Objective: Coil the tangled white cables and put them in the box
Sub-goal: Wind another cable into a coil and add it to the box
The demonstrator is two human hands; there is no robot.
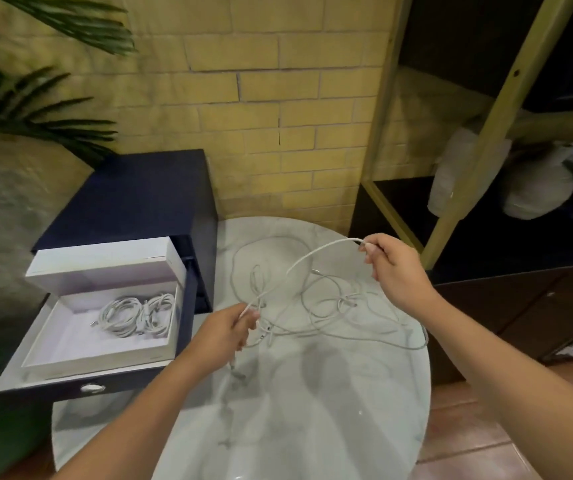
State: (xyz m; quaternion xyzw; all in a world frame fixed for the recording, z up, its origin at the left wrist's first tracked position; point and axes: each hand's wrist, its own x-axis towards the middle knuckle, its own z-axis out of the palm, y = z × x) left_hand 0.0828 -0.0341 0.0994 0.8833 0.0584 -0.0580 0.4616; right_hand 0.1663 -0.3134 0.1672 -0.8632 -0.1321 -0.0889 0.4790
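Note:
A white cable (307, 259) arcs in the air between my two hands above the round marble table (312, 393). My right hand (394, 266) pinches one end of it, raised at the right. My left hand (228, 329) grips the same cable lower down, near the table's left edge. Under the arc lies a tangle of white cables (326, 306) spread over the tabletop. An open white box (105, 327) sits in a pulled-out drawer at the left, holding two coiled white cables (136, 315).
The dark blue cabinet (139, 199) with the open drawer stands against the yellow brick wall, touching the table's left side. A dark shelf unit (486, 202) with white bags stands at the right. Palm leaves (18, 109) hang at the left.

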